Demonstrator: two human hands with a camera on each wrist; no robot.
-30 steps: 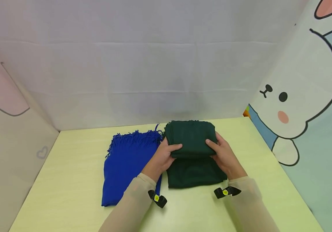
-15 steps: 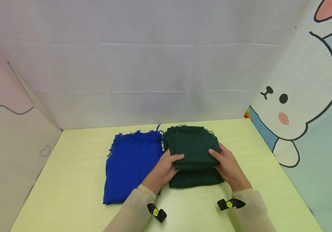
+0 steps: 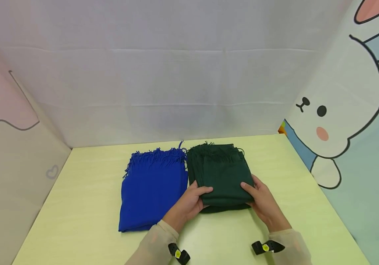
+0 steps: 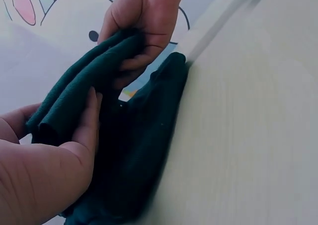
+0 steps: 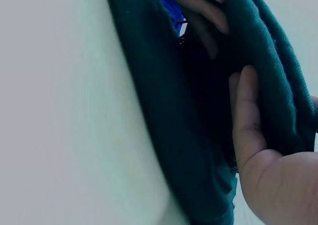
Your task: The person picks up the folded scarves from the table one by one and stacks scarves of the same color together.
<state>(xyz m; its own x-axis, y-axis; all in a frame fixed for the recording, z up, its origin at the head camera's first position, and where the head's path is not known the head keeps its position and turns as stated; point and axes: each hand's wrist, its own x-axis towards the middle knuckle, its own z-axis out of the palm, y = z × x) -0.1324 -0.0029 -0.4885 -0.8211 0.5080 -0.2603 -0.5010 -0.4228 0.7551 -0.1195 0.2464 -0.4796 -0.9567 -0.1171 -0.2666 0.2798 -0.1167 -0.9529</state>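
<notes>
A dark green fringed scarf (image 3: 226, 176) lies folded in layers, its fringe at the far end. My left hand (image 3: 191, 202) grips the near left corner of its upper fold, thumb on top and fingers beneath. At the near right corner my right hand (image 3: 264, 202) holds the same fold in the same way. In the left wrist view, the folded edge (image 4: 84, 81) is raised above the lower layer (image 4: 144, 145). The right wrist view has the fingers (image 5: 247, 106) under the lifted fold. Left of the green scarf lies a folded blue fringed scarf (image 3: 154, 191).
Both scarves lie on a pale yellow table (image 3: 77, 206). A white cloth backdrop (image 3: 176, 73) rises behind its far edge. Printed panels stand at both sides, the right one with a cartoon rabbit (image 3: 335, 110).
Both hands have drawn the upper fold of the green scarf toward the near edge and lowered it, covering most of the lower layer. More fringe shows at the far end. The blue scarf stays put.
</notes>
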